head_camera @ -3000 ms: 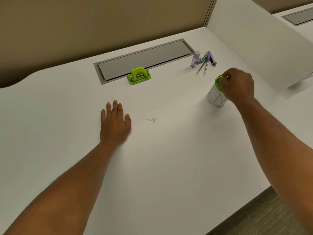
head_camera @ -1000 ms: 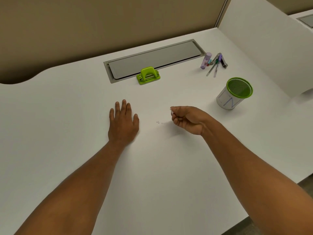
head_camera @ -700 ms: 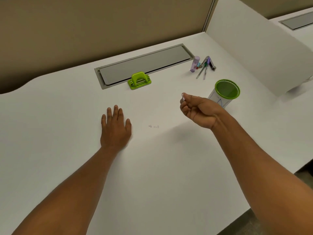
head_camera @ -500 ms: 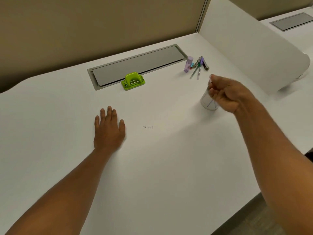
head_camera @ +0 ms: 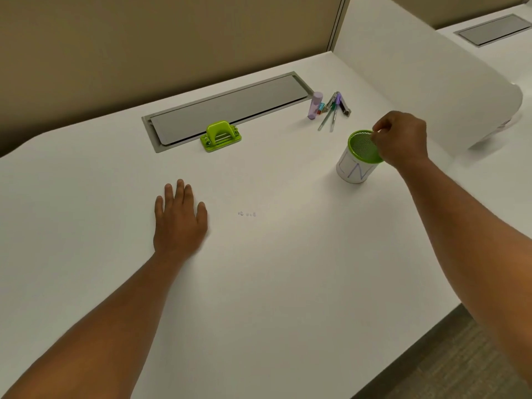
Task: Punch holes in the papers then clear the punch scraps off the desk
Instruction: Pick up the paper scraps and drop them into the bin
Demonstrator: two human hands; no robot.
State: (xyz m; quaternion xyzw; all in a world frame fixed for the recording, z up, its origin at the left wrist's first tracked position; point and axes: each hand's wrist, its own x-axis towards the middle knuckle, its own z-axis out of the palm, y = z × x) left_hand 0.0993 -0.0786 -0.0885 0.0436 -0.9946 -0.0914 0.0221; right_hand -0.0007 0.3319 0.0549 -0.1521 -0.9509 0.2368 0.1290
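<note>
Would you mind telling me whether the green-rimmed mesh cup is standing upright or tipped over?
Upright. The green-rimmed mesh cup stands on its base on the desk, open mouth up, with the right hand over its rim.

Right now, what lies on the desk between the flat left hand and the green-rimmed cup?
In the head view, only a few tiny punch scraps lie between the left hand and the cup; otherwise bare desk.

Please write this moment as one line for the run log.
left hand: flat on desk | right hand: fingers pinched over green mesh cup | scraps: few remain | hole punch: idle
</note>
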